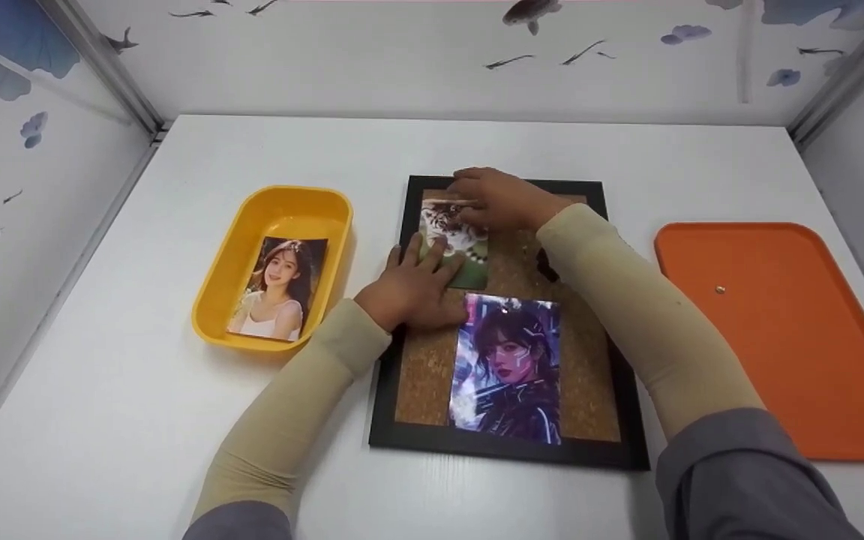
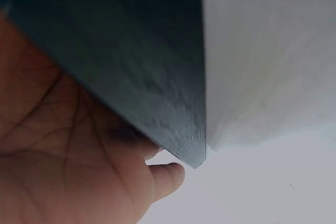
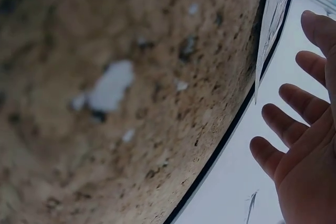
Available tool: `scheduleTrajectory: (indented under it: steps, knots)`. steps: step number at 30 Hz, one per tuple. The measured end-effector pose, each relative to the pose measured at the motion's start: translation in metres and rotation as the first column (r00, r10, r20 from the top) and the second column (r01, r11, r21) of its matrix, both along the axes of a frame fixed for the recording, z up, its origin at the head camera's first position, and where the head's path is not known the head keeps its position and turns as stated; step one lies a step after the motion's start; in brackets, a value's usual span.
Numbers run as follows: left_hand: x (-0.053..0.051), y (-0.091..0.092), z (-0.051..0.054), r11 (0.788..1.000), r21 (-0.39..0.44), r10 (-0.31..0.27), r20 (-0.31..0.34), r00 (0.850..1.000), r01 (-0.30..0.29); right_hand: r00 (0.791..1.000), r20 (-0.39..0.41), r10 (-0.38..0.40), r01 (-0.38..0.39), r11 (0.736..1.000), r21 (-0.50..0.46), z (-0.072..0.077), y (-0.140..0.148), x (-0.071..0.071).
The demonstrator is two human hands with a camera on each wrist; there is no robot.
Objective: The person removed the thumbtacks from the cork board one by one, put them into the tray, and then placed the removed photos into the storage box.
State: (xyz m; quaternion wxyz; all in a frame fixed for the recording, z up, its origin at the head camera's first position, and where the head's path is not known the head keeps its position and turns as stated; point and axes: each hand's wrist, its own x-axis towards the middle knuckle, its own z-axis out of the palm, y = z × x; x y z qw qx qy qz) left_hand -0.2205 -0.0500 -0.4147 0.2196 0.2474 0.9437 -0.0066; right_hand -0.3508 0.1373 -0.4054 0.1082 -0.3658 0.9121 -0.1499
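Observation:
A black-framed cork board (image 1: 432,375) lies on the table. My left hand (image 1: 413,291), fingers spread, rests on the lower left of a tiger picture (image 1: 473,270) and the board's left edge. Over the picture's top is my right hand (image 1: 503,199); whether it touches the picture is unclear. In the right wrist view the right hand (image 3: 310,145) shows separated, slightly bent fingers beside the cork (image 3: 157,103). The left wrist view has the palm (image 2: 68,150) beside the black frame edge (image 2: 152,77). A purple portrait picture (image 1: 511,375) lies lower on the board.
Left of the board stands a yellow tray (image 1: 211,319) with a photo of a person in white (image 1: 278,292) in it. An orange tray (image 1: 777,352) at the right holds a small shiny piece (image 1: 720,289). Patterned white panels (image 1: 402,67) border the table's back and sides.

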Motion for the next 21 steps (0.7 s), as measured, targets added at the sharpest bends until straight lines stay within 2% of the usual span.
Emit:
scheduleTrajectory:
  steps: [4,10,21]
  knots:
    - [0.0007,-0.0004,-0.0014,0.999,0.019,0.029,0.016,0.999,-0.029,1.000,-0.002,0.020,-0.020,1.000,0.013,-0.0001,0.0011,0.0015]
    - [0.0008,-0.0010,-0.0013,0.999,0.026,0.026,0.016,1.000,-0.026,0.999,0.007,0.032,-0.033,0.999,0.042,-0.0003,0.0033,0.0032]
    - [0.0011,-0.0022,-0.0084,0.999,0.020,-0.040,-0.104,0.994,0.043,0.999,-0.021,0.035,-0.034,0.997,0.074,-0.0050,0.0034,0.0042]
